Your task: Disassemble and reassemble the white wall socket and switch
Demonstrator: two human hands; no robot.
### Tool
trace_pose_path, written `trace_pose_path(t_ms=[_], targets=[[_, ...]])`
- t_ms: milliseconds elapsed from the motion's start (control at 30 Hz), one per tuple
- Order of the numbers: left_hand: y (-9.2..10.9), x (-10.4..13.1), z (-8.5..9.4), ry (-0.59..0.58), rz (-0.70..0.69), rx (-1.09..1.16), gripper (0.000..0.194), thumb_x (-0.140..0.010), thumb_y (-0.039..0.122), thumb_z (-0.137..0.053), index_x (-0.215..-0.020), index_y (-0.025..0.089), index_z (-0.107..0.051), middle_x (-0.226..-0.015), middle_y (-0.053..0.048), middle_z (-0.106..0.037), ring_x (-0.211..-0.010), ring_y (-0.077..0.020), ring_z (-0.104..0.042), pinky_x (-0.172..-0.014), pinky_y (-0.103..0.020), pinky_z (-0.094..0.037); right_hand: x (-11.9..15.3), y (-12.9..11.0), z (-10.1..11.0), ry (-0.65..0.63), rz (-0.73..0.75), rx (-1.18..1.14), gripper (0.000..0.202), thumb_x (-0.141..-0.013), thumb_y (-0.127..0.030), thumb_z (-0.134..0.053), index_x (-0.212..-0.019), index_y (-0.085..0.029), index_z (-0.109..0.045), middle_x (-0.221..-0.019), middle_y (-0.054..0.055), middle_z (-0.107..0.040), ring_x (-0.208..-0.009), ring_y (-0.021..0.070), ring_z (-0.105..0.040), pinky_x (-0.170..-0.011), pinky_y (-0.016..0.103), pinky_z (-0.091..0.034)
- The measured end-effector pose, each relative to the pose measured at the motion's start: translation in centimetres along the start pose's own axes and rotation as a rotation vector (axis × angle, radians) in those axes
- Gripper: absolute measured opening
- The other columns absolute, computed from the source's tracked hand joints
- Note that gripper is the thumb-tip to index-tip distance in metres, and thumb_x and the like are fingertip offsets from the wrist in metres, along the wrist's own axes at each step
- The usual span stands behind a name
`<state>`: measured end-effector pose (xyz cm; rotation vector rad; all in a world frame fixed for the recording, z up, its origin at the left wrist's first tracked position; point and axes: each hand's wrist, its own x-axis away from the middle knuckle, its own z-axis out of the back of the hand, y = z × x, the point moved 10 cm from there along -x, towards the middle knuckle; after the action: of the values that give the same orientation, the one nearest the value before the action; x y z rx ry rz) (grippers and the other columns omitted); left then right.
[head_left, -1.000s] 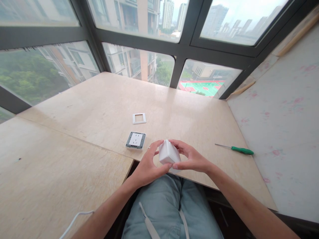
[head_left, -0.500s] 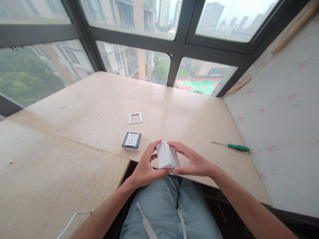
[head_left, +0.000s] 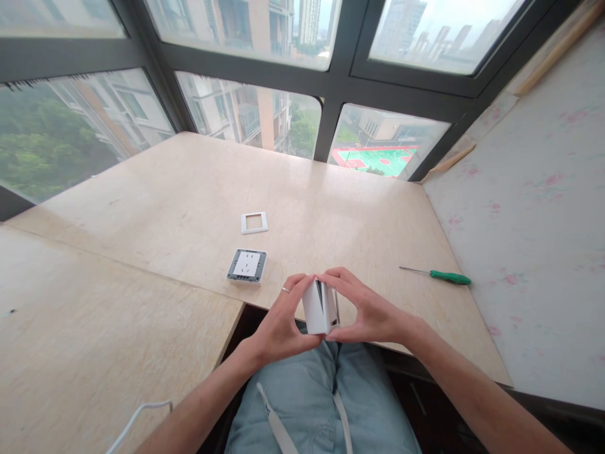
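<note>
Between both hands, over my lap at the table's front edge, is a white box-like fitting (head_left: 314, 309), probably part of a wall socket. A dark wedge-shaped gap runs down it, wider at the top. My left hand (head_left: 283, 318) grips its left side with fingertips at the top and thumb at the bottom. On the opposite side, my right hand (head_left: 366, 309) pinches it in the same way. A wall socket (head_left: 248, 265) without its frame lies face up to the left of the hands. Behind that rests a white square cover frame (head_left: 254, 222).
To the right on the tabletop (head_left: 326, 214) lies a screwdriver (head_left: 449, 277) with a green handle. A white cable (head_left: 137, 416) crosses the lower left. Windows (head_left: 246, 113) border the back, and a flowered wall (head_left: 534, 221) stands at the right.
The white fitting has turned in my hands, so its edge and a wider dark gap now show. Both hands still hold it. The camera view has shifted slightly.
</note>
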<state>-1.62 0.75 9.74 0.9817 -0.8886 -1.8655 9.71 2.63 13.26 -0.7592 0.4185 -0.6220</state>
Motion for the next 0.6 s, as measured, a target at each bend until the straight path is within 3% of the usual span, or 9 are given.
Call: trace_pose_path(t_ms=[167,333,500,600], targets=[[-0.7,-0.2,0.4,0.046,0.018,0.035,0.090,-0.067,0.020,-0.080,-0.145,0.024,-0.036,-0.141,-0.015,-0.044,-0.135,-0.0325,-0.044,-0.113,-0.051,-0.042,0.4,0.2,0.4,0.041,0.021,0.037,0.098,-0.074,-0.030,-0.083,-0.156,-0.029,-0.029,-0.141,0.015,-0.045,-0.134,0.0321,-0.047,-0.111,0.047,-0.045],[-2.6,-0.1,1.0,0.122,0.119,0.158,0.084,-0.068,0.023,-0.080,-0.142,0.027,-0.039,-0.143,-0.012,-0.041,-0.135,-0.0304,-0.044,-0.106,-0.044,-0.049,0.5,1.0,2.9,0.137,0.025,0.072,0.092,-0.078,-0.034,-0.080,-0.156,-0.029,-0.031,-0.145,0.015,-0.046,-0.137,0.0334,-0.045,-0.114,0.052,-0.041],[-2.4,-0.1,0.9,0.096,0.123,0.342,0.083,-0.070,0.020,-0.078,-0.141,0.026,-0.036,-0.142,-0.012,-0.045,-0.132,-0.0285,-0.049,-0.110,-0.042,-0.046,-1.7,7.1,5.7,0.300,-0.162,0.017,0.079,-0.079,-0.044,-0.078,-0.148,-0.025,-0.043,-0.148,0.015,-0.048,-0.134,0.0327,-0.050,-0.109,0.052,-0.047],[-2.1,-0.1,0.6,0.041,0.132,0.370,0.084,-0.068,0.016,-0.076,-0.140,0.025,-0.036,-0.141,-0.012,-0.046,-0.131,-0.0285,-0.049,-0.112,-0.045,-0.043,-4.7,11.0,5.8,0.314,-0.277,0.163,0.077,-0.076,-0.047,-0.079,-0.141,-0.018,-0.049,-0.136,0.017,-0.058,-0.125,0.0319,-0.057,-0.102,0.050,-0.051]])
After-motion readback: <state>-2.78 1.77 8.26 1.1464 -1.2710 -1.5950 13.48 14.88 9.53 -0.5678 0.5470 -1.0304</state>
